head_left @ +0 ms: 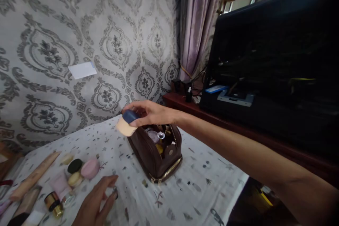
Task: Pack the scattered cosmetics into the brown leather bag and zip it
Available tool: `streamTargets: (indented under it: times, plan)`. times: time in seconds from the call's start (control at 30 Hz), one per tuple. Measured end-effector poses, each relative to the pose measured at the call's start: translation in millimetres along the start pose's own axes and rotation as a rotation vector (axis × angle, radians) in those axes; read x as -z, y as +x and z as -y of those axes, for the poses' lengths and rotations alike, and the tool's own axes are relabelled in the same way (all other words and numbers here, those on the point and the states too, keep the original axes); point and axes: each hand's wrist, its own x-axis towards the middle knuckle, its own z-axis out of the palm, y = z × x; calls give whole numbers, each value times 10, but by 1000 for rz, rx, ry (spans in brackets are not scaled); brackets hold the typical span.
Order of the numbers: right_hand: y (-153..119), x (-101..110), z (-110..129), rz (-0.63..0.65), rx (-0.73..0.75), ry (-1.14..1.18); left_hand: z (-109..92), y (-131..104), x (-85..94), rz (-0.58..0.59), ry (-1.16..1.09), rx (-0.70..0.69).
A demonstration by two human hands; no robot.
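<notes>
My right hand point(149, 113) is closed around a small cream-coloured item point(125, 127) with a dark blue end point(130, 116); its exact kind is blurred. It hangs just above the left rear of a brown zip-up cosmetic bag point(148, 157). The bag stands unzipped, with a round clear-lided compact point(153, 136) and other small shiny items inside, partly hidden. Low in the view is my left hand point(92, 203), thumb and index finger apart, near a pink sponge point(90, 168). A small shiny dark spot between those fingertips is unclear.
Beside the pink sponge lie a dark green sponge point(75, 166), a beige sponge point(75, 179), a pink tube point(61, 185), a gold-and-black bottle point(53, 204) and a long peach tube point(35, 176). A large black screen point(265, 60) stands right, on a reddish desk point(176, 99). Patterned wall behind.
</notes>
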Motion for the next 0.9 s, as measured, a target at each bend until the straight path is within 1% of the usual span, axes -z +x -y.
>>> streamTargets:
  times: [0.03, 0.07, 0.13, 0.2, 0.27, 0.33, 0.43, 0.5, 0.57, 0.7, 0.77, 0.83, 0.9]
  plan:
    - [-10, 96, -32, -31, 11, -54, -127, 50, -42, -22, 72, -77]
    - [-19, 184, -69, -69, 24, -122, -249, 110, -91, -19, 136, -159]
    - [-31, 334, -144, -141, 31, -287, -449, 242, -212, 25, 230, -349]
    - [-39, 438, -202, -170, 13, -471, -559, 351, -359, 38, 262, -501]
    - [-38, 496, -238, -145, -4, -640, -571, 401, -519, 3, 247, -566]
    - [-21, 512, -262, -82, -8, -766, -504, 386, -671, -41, 219, -531]
    - [38, 482, -296, 70, -19, -881, -327, 291, -835, -106, 165, -364]
    - [93, 445, -322, 174, -29, -929, -202, 230, -884, -140, 125, -262]
    - [145, 404, -353, 255, -27, -972, -94, 200, -891, -118, 111, -220]
    - [219, 339, -444, 388, 39, -1040, 38, 218, -865, -16, 129, -257]
    - [249, 321, -514, 432, 57, -1062, 65, 241, -863, -7, 135, -280]
    - [288, 307, -596, 442, 27, -1068, 78, 262, -868, -4, 147, -305]
    - [334, 290, -672, 457, -39, -1070, 83, 276, -871, 10, 172, -352]
